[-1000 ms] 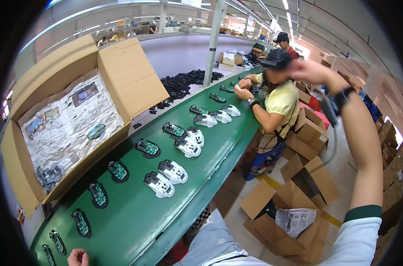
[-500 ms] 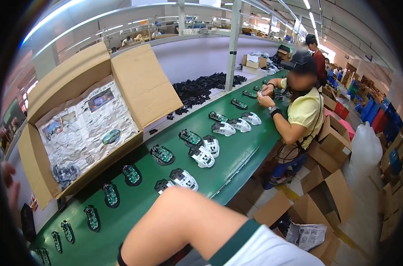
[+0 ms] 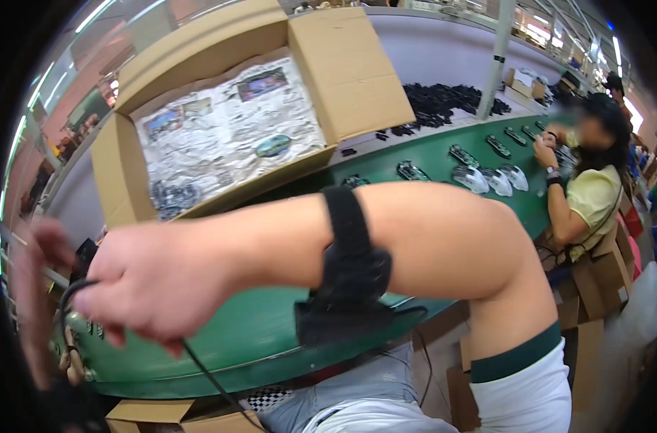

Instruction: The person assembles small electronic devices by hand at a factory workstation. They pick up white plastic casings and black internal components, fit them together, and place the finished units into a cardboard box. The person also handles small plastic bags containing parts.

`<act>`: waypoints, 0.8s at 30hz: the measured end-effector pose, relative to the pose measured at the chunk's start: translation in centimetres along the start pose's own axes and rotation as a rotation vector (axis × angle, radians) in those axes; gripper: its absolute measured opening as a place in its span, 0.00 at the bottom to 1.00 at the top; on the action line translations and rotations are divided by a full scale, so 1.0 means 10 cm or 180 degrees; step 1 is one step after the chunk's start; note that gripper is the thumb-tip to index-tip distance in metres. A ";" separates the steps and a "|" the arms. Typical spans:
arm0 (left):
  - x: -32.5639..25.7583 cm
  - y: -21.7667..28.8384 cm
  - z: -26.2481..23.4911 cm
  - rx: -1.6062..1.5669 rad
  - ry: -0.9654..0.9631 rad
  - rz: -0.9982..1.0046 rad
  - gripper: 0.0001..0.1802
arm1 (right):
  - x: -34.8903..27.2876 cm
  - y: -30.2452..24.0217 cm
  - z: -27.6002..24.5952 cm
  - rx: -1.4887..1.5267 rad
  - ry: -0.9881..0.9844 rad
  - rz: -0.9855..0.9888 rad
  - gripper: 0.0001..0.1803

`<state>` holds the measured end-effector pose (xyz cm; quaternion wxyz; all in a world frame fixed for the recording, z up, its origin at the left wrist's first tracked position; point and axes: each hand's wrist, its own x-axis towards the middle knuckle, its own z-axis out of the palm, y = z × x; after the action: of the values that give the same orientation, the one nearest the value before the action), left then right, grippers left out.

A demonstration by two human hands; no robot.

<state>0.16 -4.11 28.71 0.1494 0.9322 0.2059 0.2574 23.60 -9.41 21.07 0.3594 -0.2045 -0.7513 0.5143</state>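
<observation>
My right arm reaches across in front of me to the left, a black strap with a dark device [image 3: 343, 310] on its forearm. My right hand [image 3: 155, 278] is closed around a thin black cable [image 3: 209, 377], which loops at the fingertips and trails down toward my lap. At the far left rim, my left hand [image 3: 41, 263] is raised beside it, smeared by motion, so its grip does not show. Beyond my arm, black mouse bases with green circuit boards [image 3: 413, 171] and white mouse shells [image 3: 470, 179] lie on the green conveyor belt [image 3: 271, 317].
An open cardboard box [image 3: 354, 79] lined with newspaper [image 3: 198, 144] stands behind the belt. A heap of black parts [image 3: 444, 107] lies on the ledge. At right, a co-worker in a yellow top [image 3: 592, 198] handles something small. Cartons [image 3: 151, 411] stand below the belt's near edge.
The view has swung left and down. My right forearm has risen into sight, its hand now gripping the cable at the left. The left hand stays blurred at the left rim.
</observation>
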 end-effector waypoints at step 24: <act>-0.75 0.71 1.81 -0.4271 -0.1089 0.0523 0.24 | -0.49 -0.17 -1.01 -0.1378 0.0828 0.0418 0.27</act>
<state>6.29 -16.82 13.39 0.7034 0.6785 -0.0953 0.1890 34.49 -7.06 23.19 0.3666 -0.3894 -0.7765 0.3332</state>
